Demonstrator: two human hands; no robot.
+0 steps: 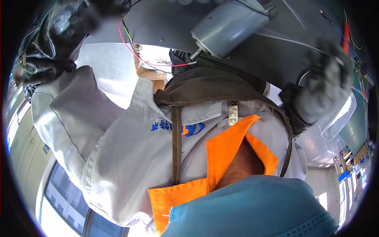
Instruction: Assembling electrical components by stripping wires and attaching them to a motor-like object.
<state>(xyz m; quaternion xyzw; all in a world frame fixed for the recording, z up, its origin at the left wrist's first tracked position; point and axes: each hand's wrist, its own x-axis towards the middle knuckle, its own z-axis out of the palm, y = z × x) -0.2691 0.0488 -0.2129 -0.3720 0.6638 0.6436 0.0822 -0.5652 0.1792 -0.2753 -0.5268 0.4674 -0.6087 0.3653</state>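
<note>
A grey metal cylinder with a short shaft, like an electric motor (231,29), lies on a dark work surface (158,29) at the top. My left hand (108,12), dark-gloved and blurred, is at the upper left, its fingers hidden. Red, black and yellow-green wires (132,45) hang from beside it and curve toward the motor's shaft. On the right, my grey-gloved right hand (325,81) is smeared by motion. A thin whitish strip (290,39) runs from near the motor into its fingers, which look closed on it.
At the far right are a red-handled tool (346,37) and loose coloured wires (361,93). Below them, a clear plastic tray (337,122) sits beside a green surface (357,126). A cardboard box (147,72) shows under the work surface's near edge.
</note>
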